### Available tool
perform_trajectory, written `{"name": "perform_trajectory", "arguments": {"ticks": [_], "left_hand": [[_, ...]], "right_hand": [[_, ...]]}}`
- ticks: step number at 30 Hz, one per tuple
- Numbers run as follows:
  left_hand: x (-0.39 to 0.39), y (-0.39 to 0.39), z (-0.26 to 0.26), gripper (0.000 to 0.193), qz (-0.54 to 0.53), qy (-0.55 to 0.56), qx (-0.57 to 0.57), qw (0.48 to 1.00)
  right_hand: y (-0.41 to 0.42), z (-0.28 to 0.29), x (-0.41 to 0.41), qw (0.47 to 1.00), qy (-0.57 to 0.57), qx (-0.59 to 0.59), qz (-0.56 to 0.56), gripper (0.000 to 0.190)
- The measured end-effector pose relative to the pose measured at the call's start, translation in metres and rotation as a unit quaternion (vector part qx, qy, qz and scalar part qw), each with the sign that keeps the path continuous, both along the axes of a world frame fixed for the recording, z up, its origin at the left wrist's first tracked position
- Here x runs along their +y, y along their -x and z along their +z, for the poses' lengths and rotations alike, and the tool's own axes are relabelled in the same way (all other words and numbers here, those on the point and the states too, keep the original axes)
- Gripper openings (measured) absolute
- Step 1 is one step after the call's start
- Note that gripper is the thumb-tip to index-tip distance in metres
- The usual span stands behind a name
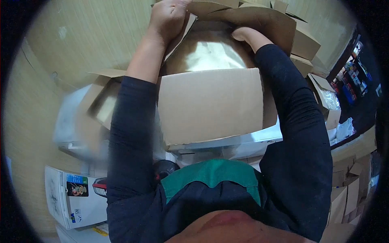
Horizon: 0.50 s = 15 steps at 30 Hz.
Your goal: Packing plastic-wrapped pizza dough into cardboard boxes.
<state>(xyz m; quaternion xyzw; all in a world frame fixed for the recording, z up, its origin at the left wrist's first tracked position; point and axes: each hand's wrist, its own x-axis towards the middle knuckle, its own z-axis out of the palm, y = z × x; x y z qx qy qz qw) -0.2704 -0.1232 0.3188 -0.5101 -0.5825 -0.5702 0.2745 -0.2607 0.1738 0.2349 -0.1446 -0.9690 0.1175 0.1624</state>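
An open cardboard box (209,106) stands in front of me on a white surface, its near flap folded outward and down. At the far left corner, my left hand (170,18) is closed on the left flap (181,39); its fingertips are partly hidden. My right hand (242,33) reaches inside against the far right wall, beneath the raised right flap (264,25). The fingers of that hand are hidden from view. Light falls on the smooth brown interior (215,56).
A second open cardboard box (101,103) sits to the left, partly blurred. More boxes (304,42) stand behind at the right, and another open box (326,97) holds clear plastic. Below left is a white chest freezer (85,209). Cardboard (343,197) is piled at lower right.
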Motion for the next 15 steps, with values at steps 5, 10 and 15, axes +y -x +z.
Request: {"name": "perform_trajectory", "arguments": {"ticks": [5,10,15], "left_hand": [[-0.006,0.003,-0.001,0.038,-0.016,-0.003,0.013,1.000],[-0.010,-0.009,0.000,0.043,0.038,-0.006,0.000,0.999],[-0.013,0.002,-0.002,0.045,0.089,0.048,0.009,0.995]], "right_hand": [[0.016,0.009,-0.003,0.978,0.148,-0.097,-0.108,0.048],[-0.013,0.002,-0.026,0.963,0.262,-0.033,-0.045,0.051],[-0.030,0.002,-0.054,0.922,0.385,0.019,0.026,0.054]]}}
